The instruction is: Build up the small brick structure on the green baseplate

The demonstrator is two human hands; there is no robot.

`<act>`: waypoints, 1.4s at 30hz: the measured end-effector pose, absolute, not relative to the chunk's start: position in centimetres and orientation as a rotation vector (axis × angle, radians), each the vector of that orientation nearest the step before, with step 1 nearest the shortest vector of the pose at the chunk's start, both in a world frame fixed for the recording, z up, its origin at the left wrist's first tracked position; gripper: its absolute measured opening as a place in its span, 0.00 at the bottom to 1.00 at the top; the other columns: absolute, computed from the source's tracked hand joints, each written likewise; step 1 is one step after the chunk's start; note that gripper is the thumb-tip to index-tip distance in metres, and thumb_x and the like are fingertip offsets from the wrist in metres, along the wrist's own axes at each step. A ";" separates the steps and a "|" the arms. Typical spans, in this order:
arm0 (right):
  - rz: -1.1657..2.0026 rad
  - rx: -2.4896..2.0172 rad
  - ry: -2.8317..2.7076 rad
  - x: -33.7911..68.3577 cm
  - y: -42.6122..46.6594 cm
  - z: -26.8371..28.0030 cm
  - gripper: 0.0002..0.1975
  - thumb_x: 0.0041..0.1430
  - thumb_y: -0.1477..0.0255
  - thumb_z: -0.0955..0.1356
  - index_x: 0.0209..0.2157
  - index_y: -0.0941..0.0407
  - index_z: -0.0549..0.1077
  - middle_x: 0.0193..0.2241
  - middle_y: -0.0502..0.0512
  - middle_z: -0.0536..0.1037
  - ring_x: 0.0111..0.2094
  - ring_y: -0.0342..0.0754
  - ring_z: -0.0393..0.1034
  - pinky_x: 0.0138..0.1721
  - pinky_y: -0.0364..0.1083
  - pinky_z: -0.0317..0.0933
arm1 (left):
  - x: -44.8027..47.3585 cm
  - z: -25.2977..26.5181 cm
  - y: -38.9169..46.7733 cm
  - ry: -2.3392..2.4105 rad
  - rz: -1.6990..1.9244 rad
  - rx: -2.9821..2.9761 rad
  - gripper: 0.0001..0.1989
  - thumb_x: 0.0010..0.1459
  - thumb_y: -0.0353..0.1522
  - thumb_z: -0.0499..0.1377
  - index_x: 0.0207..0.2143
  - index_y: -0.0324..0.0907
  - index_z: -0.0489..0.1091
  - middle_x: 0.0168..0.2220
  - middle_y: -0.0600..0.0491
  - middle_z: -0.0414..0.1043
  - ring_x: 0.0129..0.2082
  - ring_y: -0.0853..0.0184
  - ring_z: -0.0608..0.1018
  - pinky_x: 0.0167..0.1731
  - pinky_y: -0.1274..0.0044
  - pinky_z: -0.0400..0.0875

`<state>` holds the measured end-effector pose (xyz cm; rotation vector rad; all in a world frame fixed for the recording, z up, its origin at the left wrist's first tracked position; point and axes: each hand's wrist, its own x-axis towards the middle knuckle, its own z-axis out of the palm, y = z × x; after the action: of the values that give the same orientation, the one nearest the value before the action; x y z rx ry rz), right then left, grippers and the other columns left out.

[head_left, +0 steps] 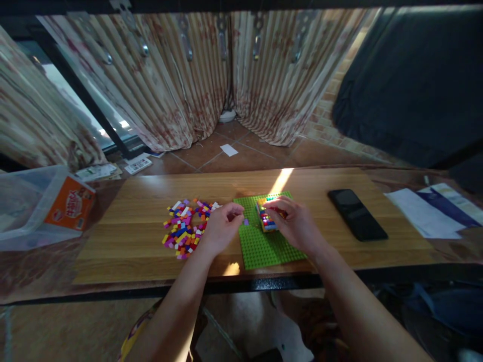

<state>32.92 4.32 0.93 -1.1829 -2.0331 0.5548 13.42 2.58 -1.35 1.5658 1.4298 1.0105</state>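
Observation:
A green studded baseplate (260, 251) lies on the wooden table, with a small multicoloured toy-brick structure (268, 224) standing on it. Over that structure is my right hand (300, 223), its thumb and fingers closed on the right and upper part; the fingers hide some of the bricks. My left hand (222, 226) is pinched above the baseplate's left edge, a small purple brick (246, 221) at its fingertips. Left of this hand spreads a pile of loose small bricks (183, 234) in many colours, partly covered by the hand.
A black smartphone (357, 215) lies right of the baseplate on the table (132, 226). Papers (424, 211) are beyond the table's right end. A clear plastic tub (33, 211) with an orange label stands at the left. Curtains (196, 80) hang behind.

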 end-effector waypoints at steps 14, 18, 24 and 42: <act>0.494 -1.186 -2.127 32.6 4.2 0.9 0.09 0.60 0.71 0.63 0.33 0.54 0.75 0.32 0.54 0.77 0.34 0.47 0.71 0.36 0.47 0.63 | 15.2 -2.2 1.9 1.705 0.640 2.134 0.09 0.57 0.26 0.51 0.31 0.41 0.70 0.33 0.49 0.70 0.36 0.64 0.73 0.38 0.73 0.66; 0.502 -1.179 -2.118 32.4 4.1 0.9 0.09 0.60 0.71 0.63 0.33 0.53 0.75 0.33 0.54 0.77 0.33 0.47 0.71 0.36 0.47 0.64 | 15.3 -1.8 1.9 1.666 0.835 1.939 0.08 0.55 0.26 0.53 0.31 0.41 0.71 0.32 0.50 0.72 0.35 0.65 0.73 0.38 0.73 0.66; 0.584 -1.178 -2.084 32.1 4.0 0.8 0.07 0.57 0.71 0.65 0.34 0.51 0.76 0.35 0.53 0.78 0.35 0.48 0.72 0.38 0.49 0.66 | 15.1 -1.0 2.0 1.280 1.118 1.130 0.05 0.51 0.30 0.58 0.31 0.40 0.73 0.24 0.55 0.70 0.24 0.72 0.71 0.27 0.79 0.64; 0.764 -0.945 -2.078 31.2 3.6 1.3 0.09 0.58 0.68 0.67 0.40 0.48 0.78 0.34 0.52 0.77 0.36 0.46 0.71 0.40 0.50 0.66 | 15.3 0.0 1.3 0.918 1.123 0.581 0.09 0.48 0.30 0.64 0.34 0.36 0.73 0.23 0.56 0.70 0.21 0.78 0.70 0.24 0.84 0.62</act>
<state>31.18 3.57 1.28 -0.9450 -2.0780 0.7638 15.28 1.32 0.01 0.5805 0.9178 1.1231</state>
